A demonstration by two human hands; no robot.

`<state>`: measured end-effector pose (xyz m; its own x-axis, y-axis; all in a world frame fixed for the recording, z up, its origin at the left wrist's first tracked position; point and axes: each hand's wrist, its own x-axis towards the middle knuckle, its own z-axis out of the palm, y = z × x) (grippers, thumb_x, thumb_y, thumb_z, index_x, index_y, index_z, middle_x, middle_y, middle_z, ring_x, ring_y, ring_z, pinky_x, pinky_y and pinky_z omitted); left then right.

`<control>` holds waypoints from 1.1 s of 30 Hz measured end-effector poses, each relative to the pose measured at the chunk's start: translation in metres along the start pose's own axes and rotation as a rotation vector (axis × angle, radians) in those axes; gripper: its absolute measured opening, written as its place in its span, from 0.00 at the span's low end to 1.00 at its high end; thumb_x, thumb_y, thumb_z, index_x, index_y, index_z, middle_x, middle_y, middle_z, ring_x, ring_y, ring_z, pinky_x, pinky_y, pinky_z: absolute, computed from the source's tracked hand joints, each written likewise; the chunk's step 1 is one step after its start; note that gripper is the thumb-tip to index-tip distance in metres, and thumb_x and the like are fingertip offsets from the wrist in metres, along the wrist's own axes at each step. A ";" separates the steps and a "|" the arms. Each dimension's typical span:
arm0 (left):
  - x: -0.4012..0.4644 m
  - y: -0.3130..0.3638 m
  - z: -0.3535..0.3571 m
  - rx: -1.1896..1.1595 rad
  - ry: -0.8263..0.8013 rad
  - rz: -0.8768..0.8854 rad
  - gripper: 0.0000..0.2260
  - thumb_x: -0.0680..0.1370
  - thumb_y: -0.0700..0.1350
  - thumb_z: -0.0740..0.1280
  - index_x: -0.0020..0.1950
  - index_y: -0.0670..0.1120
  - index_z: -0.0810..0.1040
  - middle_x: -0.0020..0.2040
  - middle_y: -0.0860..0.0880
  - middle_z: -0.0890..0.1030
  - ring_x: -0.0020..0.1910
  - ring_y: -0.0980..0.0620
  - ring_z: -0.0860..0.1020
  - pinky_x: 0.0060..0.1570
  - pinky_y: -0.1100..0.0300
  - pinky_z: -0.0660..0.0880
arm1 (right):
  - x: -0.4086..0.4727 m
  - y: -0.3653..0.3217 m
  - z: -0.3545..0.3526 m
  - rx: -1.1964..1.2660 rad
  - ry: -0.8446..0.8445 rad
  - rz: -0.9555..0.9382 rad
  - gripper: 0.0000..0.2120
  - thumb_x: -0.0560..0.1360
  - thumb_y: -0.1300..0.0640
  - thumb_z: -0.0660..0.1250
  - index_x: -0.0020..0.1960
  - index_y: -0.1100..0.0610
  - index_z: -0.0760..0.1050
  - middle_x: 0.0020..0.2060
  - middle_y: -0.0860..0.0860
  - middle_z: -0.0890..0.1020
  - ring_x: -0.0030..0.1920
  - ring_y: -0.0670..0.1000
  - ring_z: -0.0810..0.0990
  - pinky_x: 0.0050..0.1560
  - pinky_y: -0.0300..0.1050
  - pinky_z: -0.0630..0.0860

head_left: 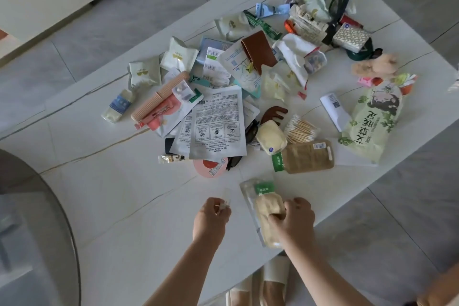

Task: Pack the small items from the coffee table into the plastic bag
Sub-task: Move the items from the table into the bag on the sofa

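A pile of small items (218,97) covers the middle and far side of the white coffee table (124,206): sachets, face-mask packets, tubes, a brown leather pouch (258,51) and cotton swabs (299,129). My right hand (295,217) grips a clear packet (263,196) with a green label and a beige pad inside, which lies at the near table edge. My left hand (211,215) pinches a small clear plastic piece (226,202) just left of that packet. I cannot make out a separate open plastic bag.
A large green printed pouch (372,119) and a white rectangular pack (334,112) lie at the right. A brown packet with a green label (306,156) sits beyond my right hand. A round glass table edge (62,218) is at the left; slippered feet (263,283) are below on grey floor tiles.
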<state>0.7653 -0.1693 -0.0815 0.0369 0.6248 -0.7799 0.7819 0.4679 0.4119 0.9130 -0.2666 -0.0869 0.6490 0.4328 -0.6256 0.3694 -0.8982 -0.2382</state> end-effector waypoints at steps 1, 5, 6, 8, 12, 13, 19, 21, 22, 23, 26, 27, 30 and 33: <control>0.000 -0.001 0.003 -0.003 -0.004 0.001 0.05 0.76 0.44 0.66 0.47 0.53 0.72 0.38 0.57 0.78 0.41 0.50 0.81 0.32 0.63 0.71 | -0.002 0.000 0.006 -0.006 0.024 0.010 0.16 0.70 0.50 0.72 0.52 0.59 0.76 0.60 0.54 0.71 0.57 0.56 0.74 0.51 0.46 0.73; -0.001 -0.004 0.008 -0.037 -0.015 -0.004 0.05 0.76 0.43 0.66 0.48 0.52 0.73 0.38 0.53 0.80 0.38 0.50 0.80 0.33 0.62 0.73 | -0.003 -0.004 0.016 -0.110 0.066 0.030 0.16 0.74 0.45 0.65 0.55 0.54 0.72 0.56 0.52 0.73 0.54 0.52 0.76 0.51 0.47 0.73; -0.002 -0.004 0.008 -0.054 -0.017 -0.008 0.05 0.76 0.42 0.66 0.48 0.51 0.73 0.38 0.52 0.81 0.39 0.50 0.81 0.36 0.60 0.75 | -0.002 -0.004 0.016 -0.154 0.046 0.025 0.15 0.75 0.45 0.64 0.55 0.54 0.71 0.54 0.51 0.75 0.54 0.52 0.76 0.51 0.46 0.72; -0.007 -0.002 0.007 -0.081 -0.020 -0.011 0.04 0.76 0.42 0.66 0.49 0.50 0.74 0.40 0.50 0.81 0.40 0.49 0.82 0.42 0.54 0.78 | -0.002 -0.005 0.013 -0.123 0.016 0.015 0.12 0.76 0.48 0.63 0.53 0.56 0.70 0.49 0.50 0.77 0.53 0.53 0.76 0.48 0.46 0.71; -0.027 0.011 -0.003 -0.123 -0.027 -0.016 0.03 0.77 0.43 0.66 0.48 0.48 0.73 0.41 0.48 0.82 0.33 0.53 0.82 0.39 0.54 0.80 | -0.012 0.003 -0.009 0.308 -0.049 0.018 0.09 0.73 0.58 0.67 0.42 0.56 0.66 0.36 0.49 0.74 0.39 0.52 0.75 0.35 0.43 0.66; -0.034 0.017 -0.006 -0.135 -0.031 -0.016 0.03 0.77 0.43 0.66 0.48 0.48 0.72 0.41 0.47 0.82 0.32 0.52 0.82 0.37 0.56 0.79 | -0.016 0.006 -0.017 0.366 -0.065 0.017 0.10 0.73 0.58 0.68 0.42 0.55 0.65 0.34 0.48 0.73 0.36 0.50 0.73 0.32 0.42 0.65; -0.090 0.065 -0.022 -0.154 -0.076 0.060 0.03 0.77 0.42 0.66 0.47 0.48 0.73 0.40 0.46 0.83 0.32 0.51 0.82 0.35 0.57 0.78 | -0.049 0.028 -0.085 0.927 -0.084 0.250 0.12 0.67 0.65 0.71 0.48 0.58 0.73 0.39 0.55 0.80 0.36 0.51 0.78 0.33 0.40 0.71; -0.113 0.083 -0.024 -0.164 -0.111 0.087 0.03 0.76 0.42 0.66 0.47 0.48 0.73 0.39 0.46 0.82 0.31 0.51 0.82 0.34 0.58 0.78 | -0.064 0.039 -0.112 1.067 -0.122 0.297 0.09 0.67 0.67 0.70 0.46 0.59 0.76 0.39 0.58 0.81 0.37 0.56 0.79 0.36 0.43 0.75; -0.125 0.093 -0.024 -0.161 -0.131 0.100 0.03 0.76 0.42 0.66 0.47 0.47 0.73 0.38 0.46 0.82 0.30 0.51 0.81 0.33 0.58 0.77 | -0.073 0.045 -0.126 1.116 -0.121 0.312 0.09 0.68 0.68 0.69 0.47 0.60 0.77 0.39 0.59 0.81 0.38 0.57 0.80 0.39 0.46 0.76; -0.135 0.100 -0.023 -0.161 -0.152 0.112 0.03 0.76 0.41 0.66 0.47 0.46 0.73 0.37 0.46 0.82 0.29 0.51 0.81 0.32 0.59 0.76 | -0.080 0.050 -0.138 1.138 -0.103 0.322 0.10 0.69 0.70 0.68 0.49 0.61 0.77 0.39 0.58 0.81 0.39 0.57 0.80 0.42 0.49 0.77; -0.180 0.130 -0.021 -0.158 -0.231 0.158 0.04 0.76 0.40 0.65 0.50 0.44 0.74 0.35 0.46 0.80 0.28 0.49 0.79 0.30 0.60 0.74 | -0.115 0.066 -0.182 1.211 -0.017 0.363 0.10 0.70 0.69 0.68 0.47 0.57 0.76 0.41 0.57 0.80 0.43 0.58 0.79 0.52 0.57 0.76; -0.196 0.140 -0.020 -0.151 -0.258 0.175 0.05 0.77 0.40 0.65 0.52 0.43 0.74 0.35 0.45 0.80 0.28 0.49 0.79 0.29 0.60 0.73 | -0.127 0.072 -0.197 1.240 0.007 0.377 0.10 0.71 0.69 0.67 0.46 0.57 0.75 0.41 0.58 0.80 0.43 0.58 0.79 0.52 0.58 0.76; -0.243 0.169 -0.017 -0.127 -0.345 0.213 0.07 0.78 0.41 0.64 0.55 0.41 0.74 0.35 0.45 0.80 0.24 0.50 0.76 0.25 0.62 0.70 | -0.160 0.092 -0.238 1.324 0.085 0.344 0.09 0.72 0.72 0.63 0.47 0.61 0.75 0.36 0.58 0.80 0.35 0.56 0.80 0.42 0.52 0.78; -0.284 0.194 -0.013 -0.029 -0.405 0.287 0.08 0.79 0.45 0.64 0.56 0.45 0.74 0.36 0.46 0.82 0.20 0.53 0.72 0.21 0.65 0.66 | -0.191 0.114 -0.273 1.433 0.116 0.308 0.10 0.74 0.73 0.59 0.48 0.63 0.75 0.28 0.53 0.81 0.26 0.50 0.81 0.29 0.42 0.78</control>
<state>0.8985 -0.2478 0.2267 0.4912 0.4407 -0.7513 0.6876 0.3334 0.6451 1.0122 -0.4305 0.2082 0.6523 0.1555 -0.7419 -0.7062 -0.2309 -0.6693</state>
